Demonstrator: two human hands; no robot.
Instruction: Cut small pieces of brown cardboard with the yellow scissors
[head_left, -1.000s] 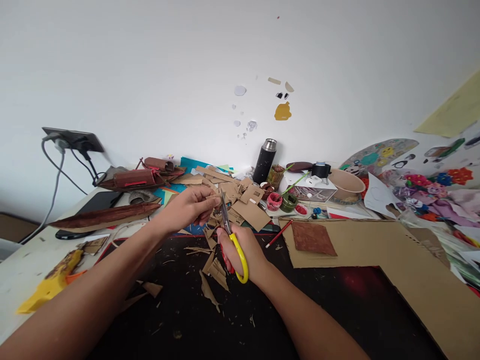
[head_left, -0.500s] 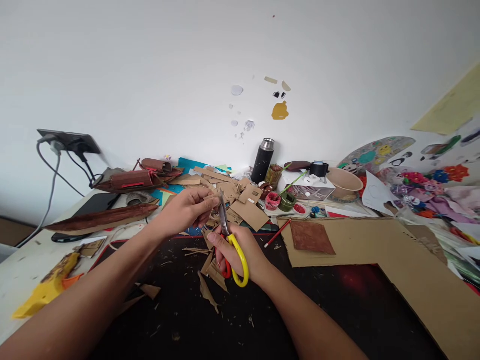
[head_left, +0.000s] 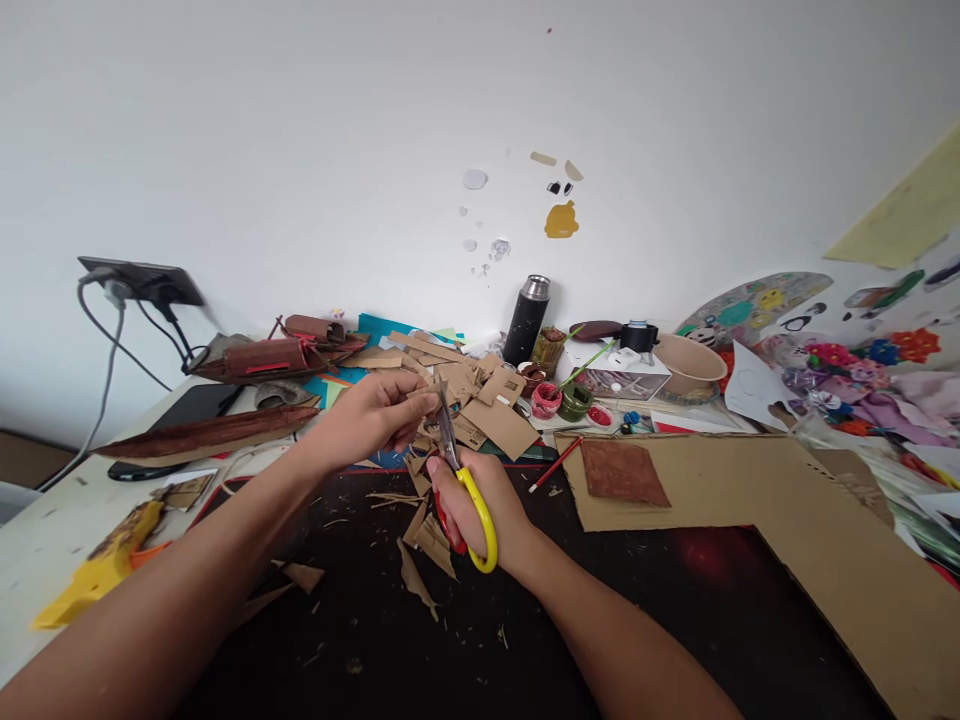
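Observation:
My right hand (head_left: 491, 505) grips a pair of scissors (head_left: 480, 515) with one yellow and one red handle loop, its blades pointing up and away. Close beside the blade tips, my left hand (head_left: 379, 412) is closed in a pinch. A small piece of brown cardboard seems to be between its fingertips, though most of it is hidden. Behind both hands lies a heap of cardboard scraps (head_left: 506, 425). Several torn strips (head_left: 414, 582) are on the black mat (head_left: 420, 665) beneath the hands.
A black thermos (head_left: 525, 322) stands against the wall, near open paint jars (head_left: 546, 400). To the right, a brown-painted square (head_left: 625, 472) rests on a large cardboard sheet (head_left: 720, 470). A red pencil (head_left: 555, 465) lies beside it. A yellow glue gun (head_left: 97, 575) is at left.
The scissor handles have come closer together, and my right fingers have shifted slightly. My left hand stays almost in place, still pinching.

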